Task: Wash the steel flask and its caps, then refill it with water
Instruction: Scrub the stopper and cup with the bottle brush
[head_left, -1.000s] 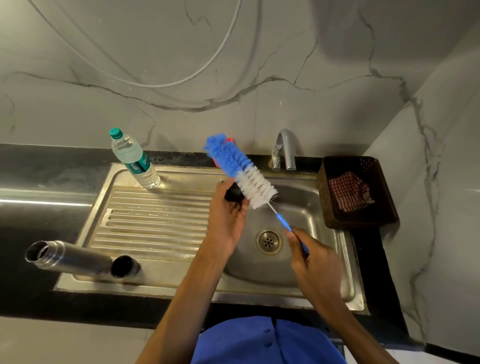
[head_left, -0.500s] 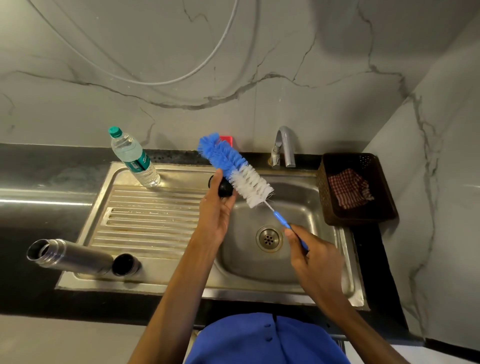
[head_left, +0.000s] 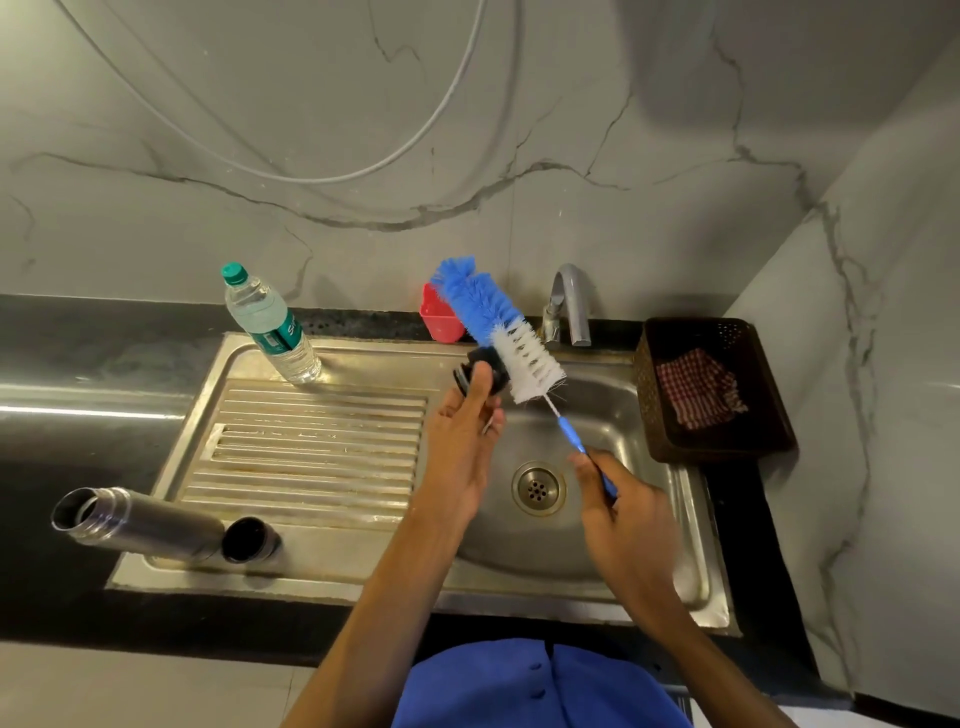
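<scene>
My left hand (head_left: 465, 447) holds a small black flask cap (head_left: 483, 368) in its fingertips above the sink basin (head_left: 623, 525). My right hand (head_left: 621, 512) grips the blue handle of a bottle brush (head_left: 506, 332), whose blue and white bristles press against the cap. The steel flask (head_left: 135, 519) lies on its side, uncapped, at the drainboard's front left corner. A second, cup-shaped steel cap (head_left: 249, 540) lies next to it.
A clear plastic water bottle (head_left: 270, 325) with a green top stands at the drainboard's back. A steel tap (head_left: 569, 304) and a red cup (head_left: 441, 317) sit behind the basin. A dark basket (head_left: 727, 441) with a checked cloth is on the right.
My left hand has lifted the black cap up and away from me. The brush went up and left, then came back to the right beside the cap.
</scene>
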